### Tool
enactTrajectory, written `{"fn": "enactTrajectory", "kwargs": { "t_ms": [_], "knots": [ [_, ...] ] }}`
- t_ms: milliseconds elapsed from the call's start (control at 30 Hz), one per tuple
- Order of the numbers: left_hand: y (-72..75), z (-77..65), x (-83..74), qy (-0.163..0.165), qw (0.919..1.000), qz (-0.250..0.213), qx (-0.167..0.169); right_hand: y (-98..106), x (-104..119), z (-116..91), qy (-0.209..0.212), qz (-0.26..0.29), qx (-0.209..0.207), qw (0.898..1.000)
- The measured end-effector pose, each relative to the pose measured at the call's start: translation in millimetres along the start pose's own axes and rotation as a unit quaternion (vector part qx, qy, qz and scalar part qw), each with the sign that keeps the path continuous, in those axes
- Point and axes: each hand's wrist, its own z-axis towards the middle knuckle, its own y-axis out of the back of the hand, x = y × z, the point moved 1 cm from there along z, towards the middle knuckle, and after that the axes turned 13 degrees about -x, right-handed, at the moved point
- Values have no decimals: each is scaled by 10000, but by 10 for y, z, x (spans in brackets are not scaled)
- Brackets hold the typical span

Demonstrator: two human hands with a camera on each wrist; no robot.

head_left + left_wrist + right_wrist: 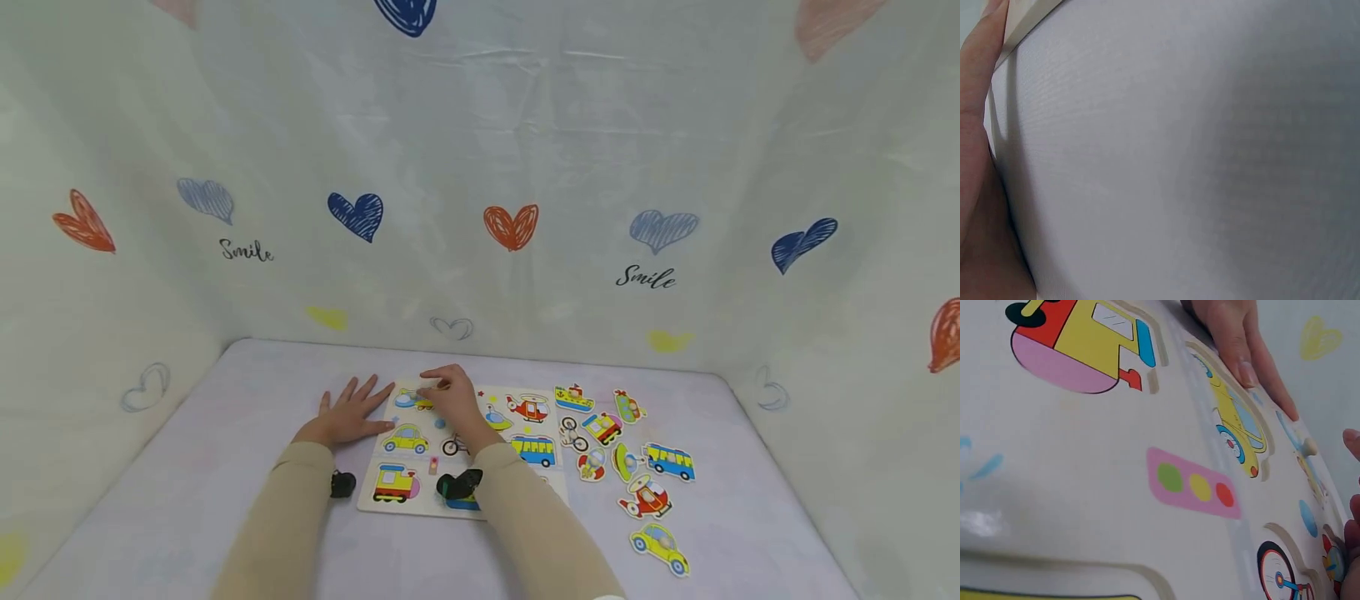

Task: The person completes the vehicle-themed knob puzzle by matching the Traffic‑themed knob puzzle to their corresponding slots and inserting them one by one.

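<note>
A white puzzle board [427,502] with printed vehicles in shallow recesses lies on the table. My left hand [348,417] rests spread beside its left edge, fingertips touching the rim. Over the board's upper left is my right hand [457,404], its fingers bent loosely above an airplane piece [408,400]. That piece sits at its recess, and its small knob [1310,447] shows in the right wrist view. There, the right fingertips [1352,440] are apart from the knob. Only the edge of my left hand and a board corner show in the left wrist view.
Several loose knobbed pieces lie right of the board, among them a ship [573,398], a train [602,428], a bus [670,462], a helicopter [647,497] and a car [660,548]. A white curtain [450,283] printed with hearts surrounds the table's back and sides.
</note>
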Motion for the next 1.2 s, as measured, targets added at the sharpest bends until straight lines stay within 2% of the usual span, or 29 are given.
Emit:
{"fn": "enactTrajectory", "kwargs": {
  "t_ms": [133, 300, 667, 1000, 1200],
  "knots": [
    [8, -11, -15, -6, 10000, 32, 39, 113, 5, -14, -132, 428, -272, 9986],
    [26, -14, -17, -47, 10000, -59, 13, 224, 5, -25, -261, 609, -456, 9968],
    [-2, 0, 3, -117, 9999, -122, -8, 556, 115, -196, -3, 684, -456, 9966],
    [11, -19, 5, -141, 9997, -173, -59, 863, 71, -314, -149, 791, -724, 9941],
    [-14, -6, 0, -96, 9998, -168, -57, 1113, 50, -381, 14, 583, -645, 9962]
  ]
}}
